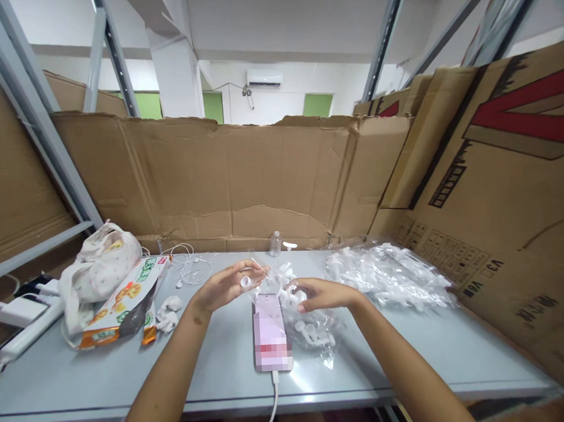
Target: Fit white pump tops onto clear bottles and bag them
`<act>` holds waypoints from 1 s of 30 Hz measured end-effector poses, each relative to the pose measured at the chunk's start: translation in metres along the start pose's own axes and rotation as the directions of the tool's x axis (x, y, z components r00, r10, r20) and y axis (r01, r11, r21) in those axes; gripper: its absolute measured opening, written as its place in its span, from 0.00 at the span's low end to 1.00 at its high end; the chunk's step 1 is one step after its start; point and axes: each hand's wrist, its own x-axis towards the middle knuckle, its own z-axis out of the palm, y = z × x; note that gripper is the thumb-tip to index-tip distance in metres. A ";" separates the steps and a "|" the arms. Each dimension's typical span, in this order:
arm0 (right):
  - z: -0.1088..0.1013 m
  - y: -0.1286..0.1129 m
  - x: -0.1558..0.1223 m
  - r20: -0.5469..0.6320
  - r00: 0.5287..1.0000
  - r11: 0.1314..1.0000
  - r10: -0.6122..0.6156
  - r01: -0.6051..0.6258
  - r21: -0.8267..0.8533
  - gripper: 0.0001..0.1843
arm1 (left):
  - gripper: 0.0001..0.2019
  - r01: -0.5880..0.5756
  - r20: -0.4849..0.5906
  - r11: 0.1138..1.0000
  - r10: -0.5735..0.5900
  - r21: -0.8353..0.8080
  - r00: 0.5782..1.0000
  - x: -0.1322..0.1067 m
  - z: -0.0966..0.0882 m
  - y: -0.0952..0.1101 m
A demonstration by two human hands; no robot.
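Note:
My left hand [229,284] hovers above the grey table [403,356], fingers curled round a small white plastic pump part [245,281] with a thin tube. My right hand [321,294] reaches into a clear plastic bag [317,335] of small white pump parts, its fingers pinched on one of them. A phone [271,332] lies flat between the two hands, with a white cable running off the table's front edge.
A heap of clear bags of white parts [389,274] lies to the right. At left lie a cloth bag [98,268], a snack packet [126,301], white earphones [190,269] and a charger [20,310]. A small clear bottle [275,243] stands at the back. Cardboard walls surround the table.

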 end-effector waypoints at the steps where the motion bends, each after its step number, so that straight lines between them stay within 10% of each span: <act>1: 0.000 0.000 0.000 0.003 1.000 1.000 -0.003 0.003 0.005 0.20 | 0.15 0.011 -0.016 1.000 -0.010 0.022 1.000 0.000 0.001 0.000; 14: 0.004 0.006 0.006 0.000 1.000 0.997 -0.015 0.015 0.072 0.21 | 0.06 -0.061 -0.218 0.987 0.028 -0.146 0.976 0.014 0.001 -0.019; 19: -0.002 0.013 0.005 -0.086 0.996 0.991 0.003 0.008 0.130 0.19 | 0.11 -0.052 -0.493 0.953 0.201 0.300 0.847 0.023 -0.025 -0.026; 24: -0.009 0.015 -0.009 -0.115 0.993 0.992 0.021 -0.006 0.124 0.20 | 0.06 0.274 -0.509 0.610 0.250 0.743 0.824 -0.015 -0.051 -0.023; 30: -0.010 0.012 -0.015 -0.130 0.991 0.992 0.031 -0.015 0.127 0.19 | 0.05 0.581 -0.574 0.113 -0.089 0.806 0.814 -0.059 -0.056 -0.039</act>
